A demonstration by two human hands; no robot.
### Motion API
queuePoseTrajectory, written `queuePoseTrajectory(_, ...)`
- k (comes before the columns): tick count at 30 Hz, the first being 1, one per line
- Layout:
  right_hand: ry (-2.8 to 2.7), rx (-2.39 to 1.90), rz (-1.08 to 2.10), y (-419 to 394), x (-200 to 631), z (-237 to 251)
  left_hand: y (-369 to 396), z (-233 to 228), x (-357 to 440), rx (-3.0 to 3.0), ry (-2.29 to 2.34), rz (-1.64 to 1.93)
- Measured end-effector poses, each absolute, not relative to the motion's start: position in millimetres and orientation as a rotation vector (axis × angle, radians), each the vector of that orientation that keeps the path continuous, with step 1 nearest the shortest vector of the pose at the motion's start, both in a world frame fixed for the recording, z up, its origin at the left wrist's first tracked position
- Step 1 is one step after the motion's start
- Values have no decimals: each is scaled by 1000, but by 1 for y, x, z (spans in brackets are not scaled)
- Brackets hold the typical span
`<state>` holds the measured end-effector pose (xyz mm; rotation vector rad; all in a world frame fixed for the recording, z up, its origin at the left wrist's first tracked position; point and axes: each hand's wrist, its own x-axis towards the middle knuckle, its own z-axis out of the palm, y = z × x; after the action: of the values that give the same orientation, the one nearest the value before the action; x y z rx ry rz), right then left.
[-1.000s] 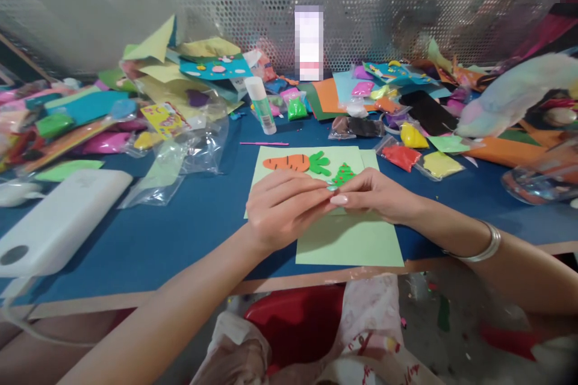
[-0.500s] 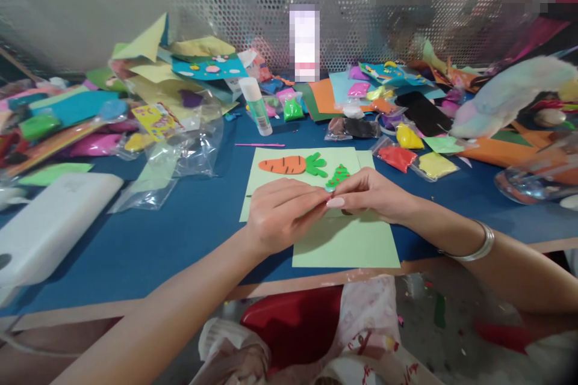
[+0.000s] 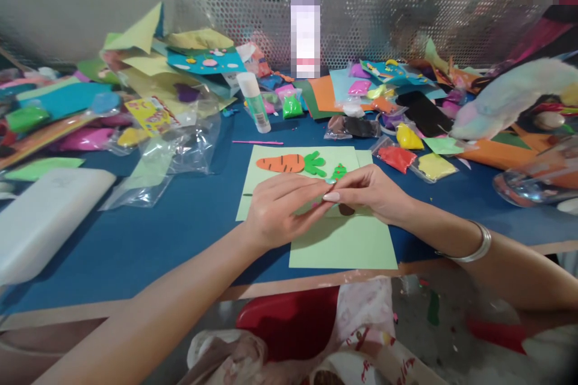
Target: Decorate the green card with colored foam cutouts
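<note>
Far left on the blue counter (image 3: 149, 240): a white oblong case (image 3: 45, 216), then crumpled clear plastic bags (image 3: 167, 156) in front of a heap of coloured foam and paper sheets (image 3: 135, 72). A glue stick (image 3: 254, 102) stands upright, slightly tilted, behind a thin pink strip (image 3: 257, 142).

Centre: a light green paper sheet (image 3: 343, 243) lies at the near edge of the counter, overlapping a second green sheet that carries an orange carrot cutout (image 3: 280, 163) with green leaves and, just right of it, a small green tree cutout (image 3: 338, 172) partly hidden by fingers.

Left hand (image 3: 275, 213) — grip nearly closed, thumb and fingers drawn together at the tips, meeting the right hand over the green sheets. Right hand (image 3: 368, 189) — grip likewise pinched tight, thumb to forefinger, painted nail showing. Between the two sets of fingertips sits a tiny piece, mostly hidden; which hand has hold of it I cannot tell. A small dark spot (image 3: 346, 210) lies on the sheet just under the right hand. A silver bangle (image 3: 474, 246) sits on the right wrist.

Right: small bags of clay — red (image 3: 397, 156), yellow (image 3: 431, 165) — near the sheet, more coloured bags and paper behind, a pale fluffy thing (image 3: 510, 96) farther right.
</note>
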<state>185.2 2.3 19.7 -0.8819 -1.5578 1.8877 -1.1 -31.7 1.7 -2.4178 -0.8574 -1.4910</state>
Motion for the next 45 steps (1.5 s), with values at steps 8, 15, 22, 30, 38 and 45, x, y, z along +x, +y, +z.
queuePoseTrajectory(8, -1634, -937, 1804, 3, 187, 23, -33, 6, 0, -2411, -845, -1459)
queuePoseTrajectory(15, -1652, -866, 1834, 3, 186, 21, -34, 4, -1, -2439, -809, -1469)
queuePoseTrajectory(22, -1631, -806, 1901, 5, 185, 18, -35, 4, -3, -2475, -789, -1488)
queuePoseTrajectory(30, -1624, -859, 1890, 5, 186, 17, -35, 0, -3, -2438, -834, -1443)
queuePoseTrajectory(38, -1661, -761, 2090, 7, 188, 18, -37, -1, 0, -2458, -772, -1491)
queuePoseTrajectory(45, -1532, -719, 2140, 6, 189, 22, -38, 2, 0, -2390, -797, -1503)
